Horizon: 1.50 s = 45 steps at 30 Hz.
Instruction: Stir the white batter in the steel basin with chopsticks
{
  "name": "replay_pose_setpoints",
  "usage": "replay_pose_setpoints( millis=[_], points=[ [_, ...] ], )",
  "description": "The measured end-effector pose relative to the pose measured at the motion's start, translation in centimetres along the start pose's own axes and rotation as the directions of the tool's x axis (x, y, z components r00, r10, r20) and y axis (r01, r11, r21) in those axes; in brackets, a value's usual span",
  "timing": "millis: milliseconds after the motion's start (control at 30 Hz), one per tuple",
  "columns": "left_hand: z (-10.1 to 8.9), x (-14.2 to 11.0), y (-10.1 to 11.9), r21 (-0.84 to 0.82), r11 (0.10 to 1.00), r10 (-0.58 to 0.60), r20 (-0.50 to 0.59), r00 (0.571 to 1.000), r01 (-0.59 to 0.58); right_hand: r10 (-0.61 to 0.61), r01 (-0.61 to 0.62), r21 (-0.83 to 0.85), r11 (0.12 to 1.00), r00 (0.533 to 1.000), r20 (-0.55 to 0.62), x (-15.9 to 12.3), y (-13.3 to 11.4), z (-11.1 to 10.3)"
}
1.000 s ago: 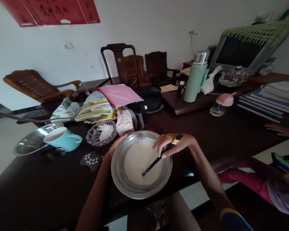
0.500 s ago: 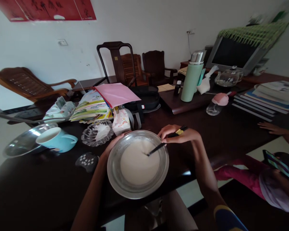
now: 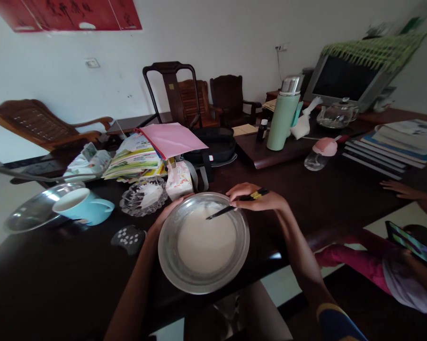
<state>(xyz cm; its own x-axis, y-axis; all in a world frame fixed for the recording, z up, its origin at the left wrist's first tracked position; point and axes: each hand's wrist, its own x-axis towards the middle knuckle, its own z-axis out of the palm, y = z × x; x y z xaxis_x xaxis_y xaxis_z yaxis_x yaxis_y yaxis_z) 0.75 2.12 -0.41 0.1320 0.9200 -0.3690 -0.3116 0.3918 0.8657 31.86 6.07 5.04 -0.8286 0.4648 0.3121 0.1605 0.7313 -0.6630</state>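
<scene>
At the six o'clock edge of the dark glossy tabletop [image 3: 57, 284], the left hand [image 3: 169, 210] cups a round silver metal bowl [image 3: 168, 258] at ten, the right hand [image 3: 261, 201] grips black gold-banded chopsticks [image 3: 221, 211] at two, and the pale creamy mixture [image 3: 206, 244] seems mostly blended, whitish smears [image 3: 200, 209] remaining near twelve.

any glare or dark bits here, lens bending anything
Head view: dim overall, the dark tabletop nearly black at lower left; head view: a small glare patch near its edge, right of the metal bowl; head view: the green flask leans outward, probably wide-angle distortion.
</scene>
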Motion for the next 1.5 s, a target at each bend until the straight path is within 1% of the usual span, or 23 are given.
replay_pose_setpoints(
  millis=[67, 133, 200, 267, 333, 400, 467, 533, 633, 700, 767, 833, 867, 900, 933, 1000, 1067, 1167, 1267, 1333, 1400, 1467, 1500],
  points=[
    [-0.1, 0.1, 0.0, -0.010, 1.000, -0.009, 0.009, 1.000, 0.009, -0.013, 0.012, 0.041, 0.999, 0.999, 0.038, -0.8, -0.3, -1.1],
    [-0.1, 0.2, -0.1, -0.017, 1.000, -0.004, 0.014, 1.000, 0.004, -0.074, 0.059, 0.122, 0.991, 0.990, 0.118, -0.9, -0.7, -1.1],
    [-0.1, 0.3, -0.1, -0.015, 1.000, 0.013, 0.021, 1.000, -0.012, -0.152, 0.110, 0.203, 0.973, 0.967, 0.207, -0.2, -1.0, 0.1],
    [-0.1, 0.4, -0.1, -0.010, 1.000, 0.018, 0.034, 0.999, -0.018, -0.189, 0.129, 0.244, 0.961, 0.952, 0.243, 0.9, -1.1, 1.9],
    [0.0, 0.6, 0.0, -0.008, 1.000, 0.006, 0.036, 0.999, -0.006, -0.158, 0.114, 0.218, 0.969, 0.967, 0.198, 2.0, -1.0, 3.4],
    [0.0, 0.7, 0.0, -0.008, 1.000, 0.006, 0.022, 1.000, -0.006, -0.094, 0.078, 0.140, 0.987, 0.990, 0.110, 2.5, -0.7, 4.0],
    [0.0, 0.7, 0.0, -0.009, 1.000, 0.012, 0.017, 1.000, -0.012, -0.046, 0.044, 0.062, 0.997, 0.998, 0.032, 2.2, -0.4, 3.5],
    [0.0, 0.5, -0.1, -0.007, 1.000, 0.012, 0.031, 0.999, -0.012, -0.021, 0.021, 0.021, 1.000, 1.000, -0.001, 1.3, -0.1, 2.0],
    [0.0, 0.0, -0.1, 0.006, 1.000, 0.014, 0.048, 0.999, -0.015, -0.011, 0.010, 0.034, 0.999, 0.999, 0.031, -0.3, -0.2, -0.4],
    [0.1, -0.2, -0.1, 0.024, 1.000, 0.008, 0.044, 0.999, -0.009, -0.031, 0.025, 0.078, 0.997, 0.996, 0.084, -0.9, -0.4, -1.1],
    [0.0, -0.1, -0.1, 0.025, 1.000, 0.005, 0.043, 0.999, -0.006, -0.107, 0.084, 0.142, 0.986, 0.981, 0.162, -0.8, -0.6, -0.8],
    [-0.2, 0.3, -0.2, 0.027, 0.999, 0.016, 0.063, 0.998, -0.017, -0.200, 0.155, 0.198, 0.968, 0.952, 0.231, 0.1, -0.8, 0.5],
    [-0.3, 0.5, -0.2, 0.034, 0.999, 0.021, 0.077, 0.997, -0.023, -0.228, 0.180, 0.207, 0.962, 0.943, 0.242, 0.6, -0.9, 1.4],
    [-0.4, 0.7, -0.3, 0.046, 0.999, 0.023, 0.092, 0.995, -0.028, -0.236, 0.192, 0.194, 0.962, 0.944, 0.233, 1.2, -1.0, 2.2],
    [-0.5, 0.9, -0.4, 0.056, 0.998, 0.025, 0.103, 0.994, -0.031, -0.220, 0.190, 0.161, 0.969, 0.954, 0.204, 1.7, -1.0, 2.9],
    [-0.7, 1.1, -0.5, 0.052, 0.998, 0.037, 0.107, 0.994, -0.043, -0.162, 0.155, 0.063, 0.986, 0.980, 0.118, 2.3, -1.0, 3.7],
    [-0.7, 1.1, -0.5, 0.033, 0.998, 0.041, 0.101, 0.994, -0.044, -0.105, 0.106, -0.019, 0.994, 0.993, 0.046, 2.2, -0.9, 3.4],
    [-0.6, 0.7, -0.5, 0.009, 1.000, 0.020, 0.085, 0.996, -0.021, -0.039, 0.040, -0.062, 0.997, 0.999, 0.013, 0.9, -0.6, 1.4],
    [-0.4, 0.2, -0.4, 0.010, 1.000, 0.016, 0.068, 0.998, -0.017, -0.028, 0.031, -0.040, 0.999, 0.997, 0.068, -0.6, -0.4, -0.9],
    [-0.3, 0.2, -0.4, 0.017, 1.000, 0.020, 0.065, 0.998, -0.021, -0.077, 0.077, 0.009, 0.997, 0.988, 0.130, -1.0, -0.5, -1.3],
    [-0.3, 0.3, -0.4, 0.019, 0.999, 0.028, 0.064, 0.998, -0.029, -0.167, 0.151, 0.092, 0.984, 0.964, 0.207, -0.6, -0.7, -0.6],
    [-0.3, 0.5, -0.3, 0.027, 0.999, 0.034, 0.071, 0.997, -0.036, -0.245, 0.205, 0.169, 0.964, 0.933, 0.265, 0.5, -0.9, 0.9],
    [-0.3, 0.6, -0.3, 0.033, 0.999, 0.034, 0.076, 0.997, -0.036, -0.258, 0.213, 0.184, 0.960, 0.927, 0.274, 1.0, -1.0, 1.7]
  ],
)
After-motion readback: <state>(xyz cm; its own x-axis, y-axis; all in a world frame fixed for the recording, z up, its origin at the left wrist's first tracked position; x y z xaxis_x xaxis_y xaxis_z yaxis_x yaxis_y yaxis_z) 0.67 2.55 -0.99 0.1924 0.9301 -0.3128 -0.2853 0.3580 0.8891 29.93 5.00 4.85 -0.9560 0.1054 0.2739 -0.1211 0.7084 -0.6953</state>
